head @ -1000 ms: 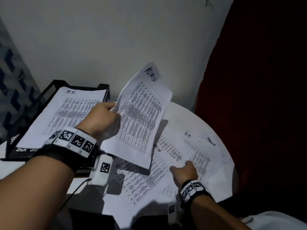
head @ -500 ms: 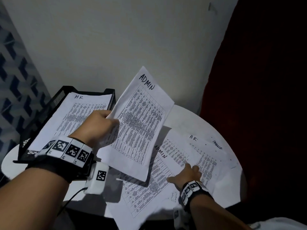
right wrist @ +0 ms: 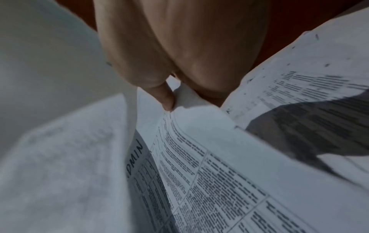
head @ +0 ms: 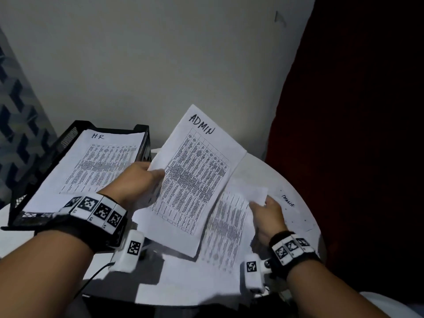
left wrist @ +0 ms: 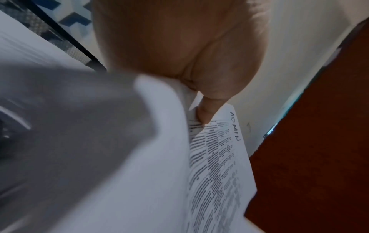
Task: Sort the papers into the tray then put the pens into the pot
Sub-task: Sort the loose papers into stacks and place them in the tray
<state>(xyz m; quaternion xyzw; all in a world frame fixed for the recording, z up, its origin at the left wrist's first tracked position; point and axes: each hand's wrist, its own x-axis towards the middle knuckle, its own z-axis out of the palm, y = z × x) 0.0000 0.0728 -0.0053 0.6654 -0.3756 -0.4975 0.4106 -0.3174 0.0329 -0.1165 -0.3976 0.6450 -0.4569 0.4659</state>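
Observation:
My left hand pinches the left edge of a printed sheet headed ADMIN, held tilted above the table; the thumb lies on its printed face. My right hand pinches the top corner of a second printed sheet and lifts it off the loose papers; the thumb presses that corner. A black mesh tray at the back left holds a sheet headed H.R. No pens or pot are in view.
The papers lie on a round white table. One more sheet stays flat under my right hand. A pale wall stands behind, and a dark red backrest or cushion rises close on the right.
My right hand, which lay flat on the loose papers, now pinches a sheet's corner and has lifted it. The left hand keeps the ADMIN sheet, shifted slightly to the right.

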